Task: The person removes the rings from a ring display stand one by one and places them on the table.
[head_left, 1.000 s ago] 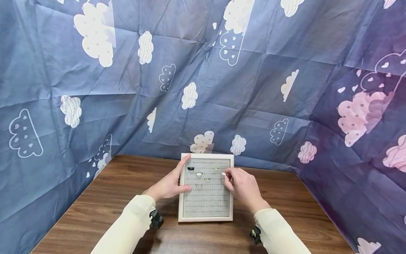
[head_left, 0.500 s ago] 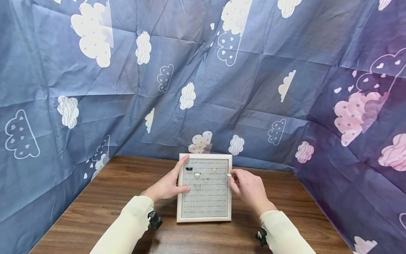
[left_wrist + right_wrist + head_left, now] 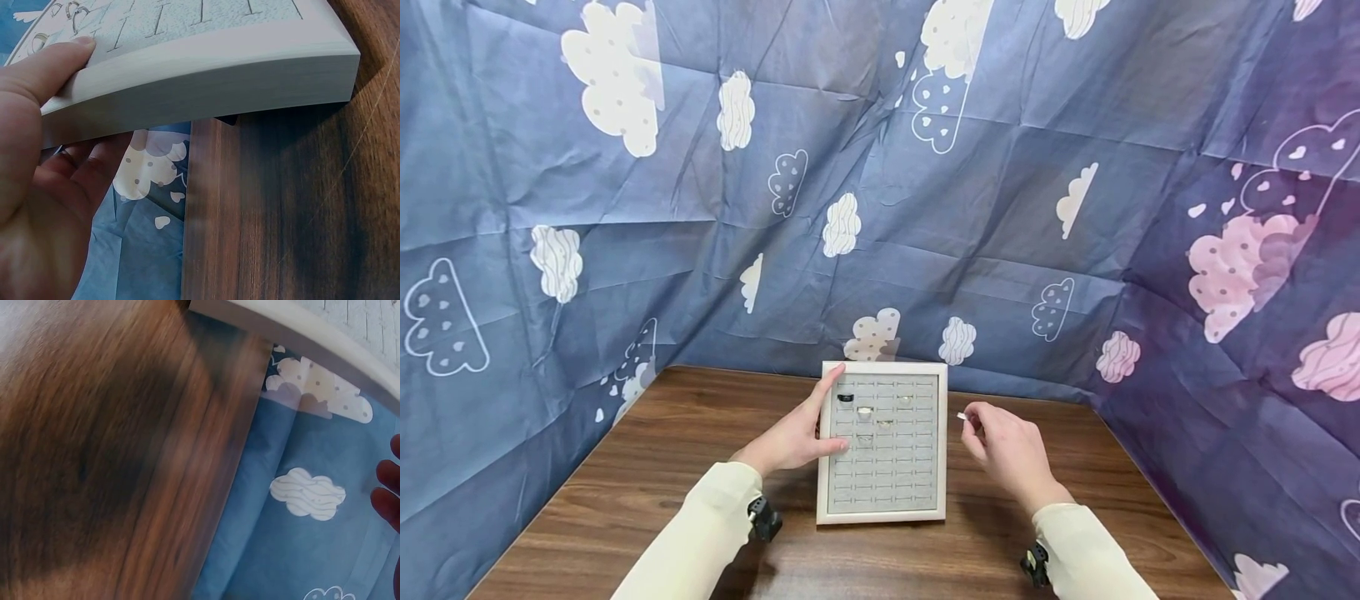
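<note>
A ring display board with a white frame and a grey slotted pad stands leaning back on the table. My left hand grips its left edge; in the left wrist view the thumb lies on the front and the other fingers go behind. Several rings sit in the upper slots, among them a black ring, a wide pale ring and a thin gold-toned ring. Right of the frame, apart from it, my right hand pinches a small whitish ring. The right wrist view shows only some fingertips.
The brown wooden table runs under the board and both arms. Blue cloth printed with clouds hangs behind the table and along its right side.
My right hand has drawn the small whitish ring off the board's upper right part and carried it right, past the frame. The left hand keeps its grip on the board.
</note>
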Available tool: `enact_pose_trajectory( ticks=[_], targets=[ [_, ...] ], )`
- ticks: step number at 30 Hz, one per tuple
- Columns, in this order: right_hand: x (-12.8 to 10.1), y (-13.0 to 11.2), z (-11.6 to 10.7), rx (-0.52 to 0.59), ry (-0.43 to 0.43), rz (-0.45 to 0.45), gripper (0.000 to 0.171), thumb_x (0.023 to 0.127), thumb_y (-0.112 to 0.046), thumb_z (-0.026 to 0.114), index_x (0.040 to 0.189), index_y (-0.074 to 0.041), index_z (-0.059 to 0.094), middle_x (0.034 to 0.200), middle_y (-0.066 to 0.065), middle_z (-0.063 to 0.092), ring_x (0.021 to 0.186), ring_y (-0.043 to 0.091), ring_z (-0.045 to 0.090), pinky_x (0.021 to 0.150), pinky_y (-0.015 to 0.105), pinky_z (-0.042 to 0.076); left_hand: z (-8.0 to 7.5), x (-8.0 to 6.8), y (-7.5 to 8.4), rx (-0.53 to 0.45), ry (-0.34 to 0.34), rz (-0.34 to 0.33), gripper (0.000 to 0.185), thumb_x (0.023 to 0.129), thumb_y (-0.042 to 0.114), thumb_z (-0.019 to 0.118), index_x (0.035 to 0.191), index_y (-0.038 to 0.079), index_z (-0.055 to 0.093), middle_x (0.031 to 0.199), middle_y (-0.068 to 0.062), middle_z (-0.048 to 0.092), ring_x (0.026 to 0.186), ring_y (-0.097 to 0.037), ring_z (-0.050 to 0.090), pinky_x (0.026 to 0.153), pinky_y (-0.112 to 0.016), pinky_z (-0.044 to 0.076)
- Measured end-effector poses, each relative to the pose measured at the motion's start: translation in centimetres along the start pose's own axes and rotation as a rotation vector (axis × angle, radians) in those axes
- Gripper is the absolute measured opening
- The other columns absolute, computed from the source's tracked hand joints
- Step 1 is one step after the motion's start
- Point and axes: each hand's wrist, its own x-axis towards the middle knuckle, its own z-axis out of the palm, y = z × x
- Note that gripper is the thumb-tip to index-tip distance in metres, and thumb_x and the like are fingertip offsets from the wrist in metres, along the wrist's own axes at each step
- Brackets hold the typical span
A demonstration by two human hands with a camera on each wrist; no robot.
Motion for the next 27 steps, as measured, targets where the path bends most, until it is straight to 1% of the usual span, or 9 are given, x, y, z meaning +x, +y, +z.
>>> enact_pose_trajectory(
  ticks=[2,9,14,19,22,27],
  targets=[
    [-0.3,0.3,0.0,-0.008,-0.006,0.009,0.009,0.086,-0.012,0.072,0.094,-0.011,0.069,0.074,-0.004,0.064,0.061,0.008,0.056,0.049,0.032,0.045,0.0,0.0,0.0,0.000,0.000,0.001,0.116,0.098,0.012,0.080,0.174,0.028,-0.006,0.154,-0.018,0.061,0.123,-0.026,0.073,0.109,-0.044,0.055],
    [-1.6,1.2,-0.2,-0.034,-0.058,0.054,0.008,0.087,-0.013,0.073,0.093,-0.013,0.068,0.073,-0.004,0.065,0.060,0.008,0.056,0.049,0.032,0.044,0.0,0.0,0.0,0.004,0.006,0.002,0.116,0.098,0.011,0.080,0.174,0.027,-0.005,0.153,-0.018,0.062,0.124,-0.026,0.072,0.111,-0.045,0.053],
    [-2.2,1.5,-0.3,-0.050,-0.079,0.080,0.011,0.086,-0.011,0.075,0.093,-0.012,0.068,0.073,-0.004,0.065,0.059,0.008,0.056,0.048,0.032,0.044,0.0,-0.1,0.1,0.006,0.010,0.004,0.115,0.098,0.011,0.080,0.174,0.027,-0.005,0.152,-0.017,0.063,0.124,-0.025,0.072,0.111,-0.045,0.053],
    [-2.9,1.8,-0.3,-0.060,-0.102,0.096,0.013,0.084,-0.009,0.077,0.093,-0.011,0.069,0.074,-0.004,0.067,0.059,0.008,0.059,0.048,0.033,0.045,0.0,-0.1,0.2,0.007,0.012,0.003,0.115,0.098,0.012,0.081,0.174,0.028,-0.005,0.153,-0.017,0.062,0.125,-0.025,0.072,0.112,-0.046,0.052],
    [-3.3,1.9,-0.2,-0.066,-0.146,0.123,0.013,0.085,-0.009,0.079,0.094,-0.011,0.069,0.075,-0.004,0.068,0.061,0.008,0.061,0.049,0.033,0.047,0.0,-0.1,0.2,0.003,0.010,0.004,0.115,0.098,0.012,0.080,0.174,0.028,-0.005,0.154,-0.017,0.062,0.125,-0.026,0.072,0.112,-0.046,0.053],
    [-3.8,2.0,0.1,-0.075,-0.285,0.183,0.014,0.089,-0.012,0.079,0.097,-0.013,0.067,0.073,-0.006,0.064,0.061,0.009,0.056,0.052,0.034,0.046,0.1,-0.1,0.3,-0.005,0.007,0.001,0.115,0.098,0.010,0.080,0.174,0.027,-0.006,0.152,-0.018,0.063,0.124,-0.026,0.072,0.110,-0.044,0.054]
  ],
)
